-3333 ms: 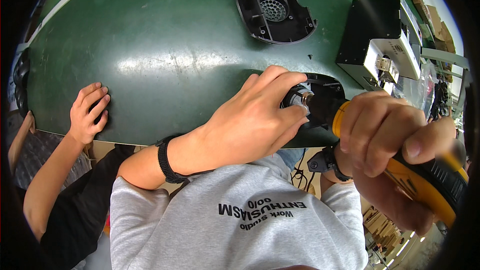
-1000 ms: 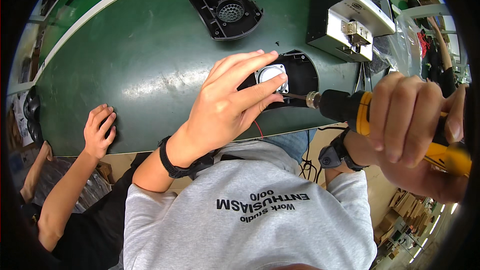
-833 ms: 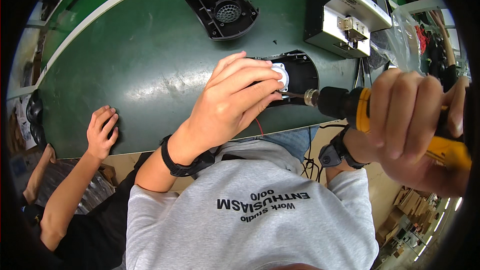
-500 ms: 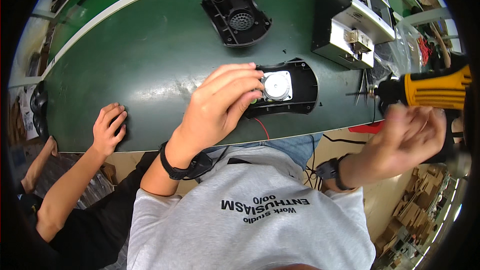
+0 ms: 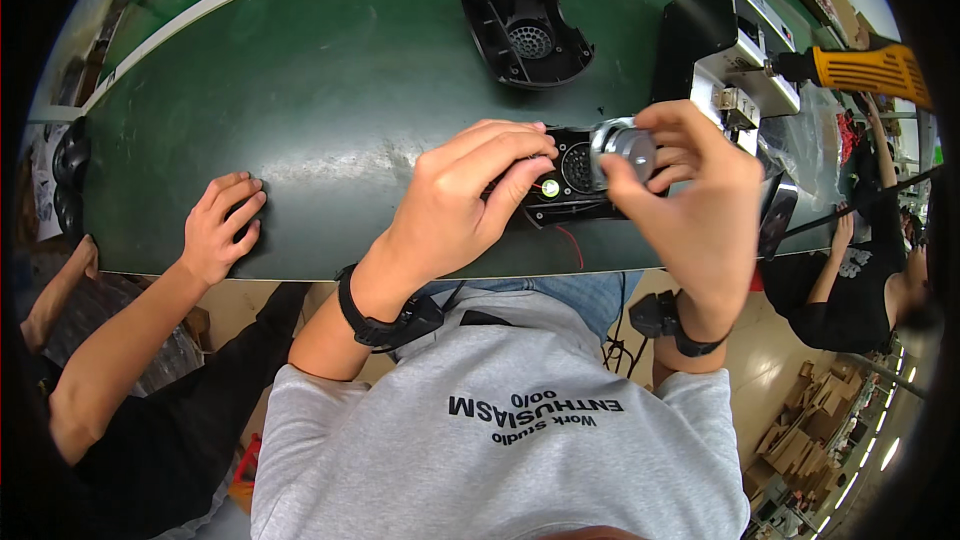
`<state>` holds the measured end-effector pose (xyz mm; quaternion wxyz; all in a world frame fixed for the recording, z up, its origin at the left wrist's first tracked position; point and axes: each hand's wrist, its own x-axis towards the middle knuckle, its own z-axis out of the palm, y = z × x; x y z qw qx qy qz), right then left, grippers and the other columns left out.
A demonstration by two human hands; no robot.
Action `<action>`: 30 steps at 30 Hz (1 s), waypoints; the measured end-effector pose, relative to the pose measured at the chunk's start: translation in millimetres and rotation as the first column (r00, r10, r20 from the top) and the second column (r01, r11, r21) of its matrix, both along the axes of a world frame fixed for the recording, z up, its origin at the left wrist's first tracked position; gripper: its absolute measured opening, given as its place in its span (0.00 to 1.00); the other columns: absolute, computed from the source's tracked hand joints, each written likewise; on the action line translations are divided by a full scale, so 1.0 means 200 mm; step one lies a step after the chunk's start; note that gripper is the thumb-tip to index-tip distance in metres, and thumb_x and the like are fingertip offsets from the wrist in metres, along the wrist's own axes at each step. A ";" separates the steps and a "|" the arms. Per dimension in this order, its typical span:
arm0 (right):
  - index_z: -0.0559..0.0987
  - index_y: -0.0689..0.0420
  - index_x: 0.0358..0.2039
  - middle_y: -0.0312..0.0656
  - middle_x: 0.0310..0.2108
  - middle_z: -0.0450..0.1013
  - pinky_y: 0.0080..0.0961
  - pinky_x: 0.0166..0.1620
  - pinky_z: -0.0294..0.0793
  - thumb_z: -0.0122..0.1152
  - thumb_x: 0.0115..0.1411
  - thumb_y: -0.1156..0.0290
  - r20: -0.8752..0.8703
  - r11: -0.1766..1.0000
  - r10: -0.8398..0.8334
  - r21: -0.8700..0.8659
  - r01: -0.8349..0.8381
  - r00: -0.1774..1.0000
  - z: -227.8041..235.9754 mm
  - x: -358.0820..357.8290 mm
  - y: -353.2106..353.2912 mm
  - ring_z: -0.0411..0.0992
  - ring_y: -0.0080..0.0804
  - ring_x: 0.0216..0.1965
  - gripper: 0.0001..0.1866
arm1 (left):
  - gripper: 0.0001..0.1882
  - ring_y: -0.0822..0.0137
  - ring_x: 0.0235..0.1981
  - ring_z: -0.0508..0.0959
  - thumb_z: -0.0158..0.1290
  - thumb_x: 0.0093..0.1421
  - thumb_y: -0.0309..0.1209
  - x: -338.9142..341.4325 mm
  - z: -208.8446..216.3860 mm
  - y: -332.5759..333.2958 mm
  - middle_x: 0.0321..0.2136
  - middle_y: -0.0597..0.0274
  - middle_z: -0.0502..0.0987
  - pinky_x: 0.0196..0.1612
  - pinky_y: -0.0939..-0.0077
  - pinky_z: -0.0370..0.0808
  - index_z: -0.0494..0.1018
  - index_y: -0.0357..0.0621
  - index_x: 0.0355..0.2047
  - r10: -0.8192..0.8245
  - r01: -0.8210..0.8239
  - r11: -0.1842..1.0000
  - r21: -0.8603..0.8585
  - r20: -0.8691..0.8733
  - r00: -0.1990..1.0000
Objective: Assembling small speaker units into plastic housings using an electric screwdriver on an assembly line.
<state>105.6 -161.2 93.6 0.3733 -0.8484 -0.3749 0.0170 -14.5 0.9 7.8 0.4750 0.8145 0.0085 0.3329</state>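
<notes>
A black plastic housing half [image 5: 600, 208] lies on the green table in front of me, its perforated round grille showing. Curled around its left end is my left hand [image 5: 450, 185], fingers closed on the shell. My right hand [image 5: 705, 180] pinches a round silver speaker [image 5: 628, 150] with a flat metal flange, tilted and raised over the grille. Beside my left thumb sits a small round greenish part [image 5: 550, 187] in the shell. A thin red wire [image 5: 573, 245] curls out at the near edge. My right palm covers much of the housing's right end.
A matching black housing half [image 5: 525, 38] lies farther back. At the right stand a silver-and-black machine [image 5: 725, 65] and a yellow electric screwdriver [image 5: 868, 72] above it. A co-worker's hand [image 5: 222, 228] rests on the table's left part. Another person [image 5: 850, 290] is at far right.
My right hand has come left from beside the yellow screwdriver and lifted the speaker from the housing. The screwdriver now appears higher. My left hand stays on the housing; the view has shifted slightly.
</notes>
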 end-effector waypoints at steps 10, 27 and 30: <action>0.70 0.65 0.55 0.51 0.52 0.75 0.46 0.61 0.75 0.47 0.73 0.64 -0.199 0.298 0.771 0.952 -0.066 0.605 0.08 0.00 0.28 0.75 0.45 0.55 0.18 | 0.10 0.71 0.36 0.83 0.50 0.73 0.28 -0.23 0.01 0.20 0.34 0.57 0.84 0.39 0.77 0.78 0.78 0.33 0.41 0.443 -0.424 0.868 -0.257 0.019 0.896; 0.72 0.69 0.44 0.67 0.45 0.70 0.50 0.43 0.82 0.68 0.58 0.71 -0.052 0.881 0.473 0.011 -0.473 0.880 -0.45 -0.42 0.73 0.78 0.67 0.40 0.19 | 0.11 0.81 0.22 0.68 0.43 0.77 0.34 -0.59 -0.06 0.08 0.25 0.66 0.72 0.24 0.87 0.62 0.70 0.40 0.39 0.431 -0.381 0.835 -0.397 0.041 0.902; 0.72 0.64 0.45 0.60 0.43 0.70 0.49 0.44 0.79 0.69 0.53 0.76 -0.073 0.852 0.515 0.152 -0.501 0.854 -0.43 -0.42 0.64 0.75 0.65 0.43 0.21 | 0.11 0.80 0.25 0.67 0.44 0.76 0.33 -0.47 0.06 0.04 0.25 0.66 0.73 0.28 0.85 0.65 0.70 0.38 0.39 0.370 -0.316 0.876 -0.365 0.087 0.925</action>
